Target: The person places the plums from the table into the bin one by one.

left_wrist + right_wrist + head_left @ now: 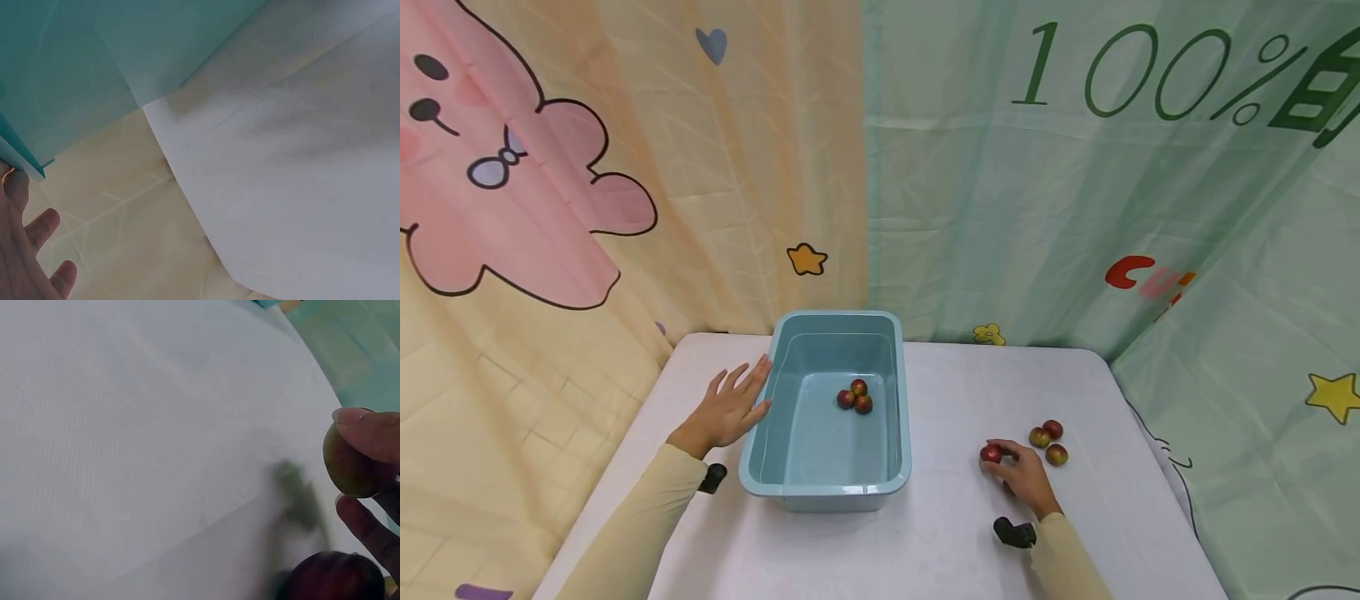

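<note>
My left hand (722,414) lies with spread, straight fingers against the left rim of a light-blue plastic tub (820,491). In the left wrist view, the fingers (42,230) show beside the tub's edge. Three small red-green plums (863,404) sit together inside the tub. To the right of the tub, my right hand (1024,479) pinches a plum (990,453) between thumb and fingertips. A second dark red plum (331,578) appears low in the right wrist view; whether the hand holds it cannot be told. Three more plums (1056,454) lie just right of that hand.
A white-covered table (955,550) carries everything. Printed curtains (985,192) hang behind it and along both sides. A black wrist strap piece (1015,533) sticks out from the right sleeve, another (712,478) from the left.
</note>
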Demonstrator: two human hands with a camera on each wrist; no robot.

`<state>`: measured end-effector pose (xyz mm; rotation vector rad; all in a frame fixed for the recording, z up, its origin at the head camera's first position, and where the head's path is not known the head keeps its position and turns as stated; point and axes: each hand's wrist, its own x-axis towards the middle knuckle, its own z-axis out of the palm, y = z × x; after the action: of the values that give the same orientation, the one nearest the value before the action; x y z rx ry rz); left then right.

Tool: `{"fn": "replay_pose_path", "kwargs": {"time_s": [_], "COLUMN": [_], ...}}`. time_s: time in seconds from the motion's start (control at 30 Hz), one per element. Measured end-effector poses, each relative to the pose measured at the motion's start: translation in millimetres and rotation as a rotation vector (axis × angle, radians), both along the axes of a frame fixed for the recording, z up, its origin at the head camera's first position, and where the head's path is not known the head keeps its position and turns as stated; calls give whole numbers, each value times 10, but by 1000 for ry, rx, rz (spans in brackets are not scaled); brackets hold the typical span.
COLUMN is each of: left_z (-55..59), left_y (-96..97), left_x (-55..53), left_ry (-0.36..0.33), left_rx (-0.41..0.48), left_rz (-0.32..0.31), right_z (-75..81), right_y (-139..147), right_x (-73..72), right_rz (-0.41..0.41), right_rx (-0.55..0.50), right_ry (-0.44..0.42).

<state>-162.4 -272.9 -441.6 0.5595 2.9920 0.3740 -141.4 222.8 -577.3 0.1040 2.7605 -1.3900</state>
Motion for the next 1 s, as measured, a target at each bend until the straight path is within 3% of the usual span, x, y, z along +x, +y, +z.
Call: {"fn": "replay_pose_path", "kwargs": {"time_s": [0.53, 1.0], "left_z": [10, -19], "left_y": [-4, -27], "left_x": [-20, -22], "left_ry": [-2, 1], "left_rx": [4, 2], "left_rz": [-6, -7], "right_z": [454, 595], "right_y": [-264, -466], "right_x": [-283, -383], "right_rz": [99, 167], "right_rx": [-35, -73], "right_ry": [8, 81]}}
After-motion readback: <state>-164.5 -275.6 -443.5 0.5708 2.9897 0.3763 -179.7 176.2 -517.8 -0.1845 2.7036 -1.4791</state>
